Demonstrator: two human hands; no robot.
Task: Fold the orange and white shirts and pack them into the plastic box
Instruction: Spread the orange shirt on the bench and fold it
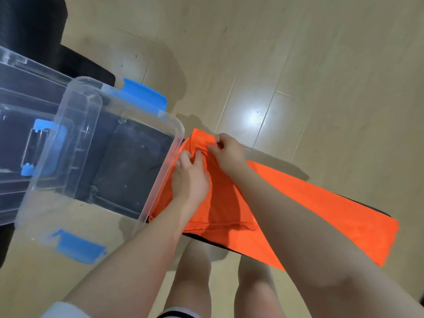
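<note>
The orange shirt [321, 207] lies stretched out as a long strip on a dark surface to the right of the clear plastic box [160, 171]. My left hand [191, 177] presses and pinches the shirt's end right beside the box's rim. My right hand [226, 152] pinches a fold of the same end a little farther away. The box stands open and looks empty, with blue latches [144, 94] on its sides. No white shirt is in view.
The box's clear lid [27, 92] with a blue handle clip lies to the left, partly under the box. A black object [29, 26] sits at the top left. Pale wooden floor [298, 65] spreads beyond; my bare legs [192, 276] show below.
</note>
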